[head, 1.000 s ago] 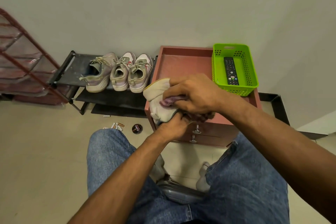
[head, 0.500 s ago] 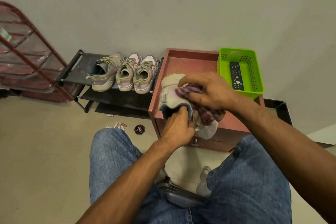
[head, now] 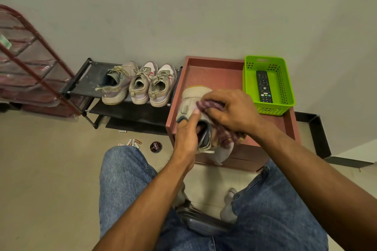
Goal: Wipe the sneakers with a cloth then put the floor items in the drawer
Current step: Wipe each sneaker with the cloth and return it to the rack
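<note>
Head view looks down over my knees: my left hand [head: 186,138] grips a pale sneaker [head: 192,98] at its heel opening, thumb along the side and fingers tucked inside, holding it above the front edge of the reddish cabinet [head: 212,75]. My right hand [head: 230,111] is clenched round a purple checked cloth [head: 210,105] and presses it against the sneaker's upper. Three more sneakers [head: 140,84] stand side by side on the top shelf of the black rack [head: 130,112], just left of the cabinet. On the floor, near my left knee, lie a round polish tin [head: 156,146] and some small batteries [head: 133,142]. A green basket [head: 269,106] sits on the cabinet's right rear corner with a remote [head: 264,86] lying inside it
</note>
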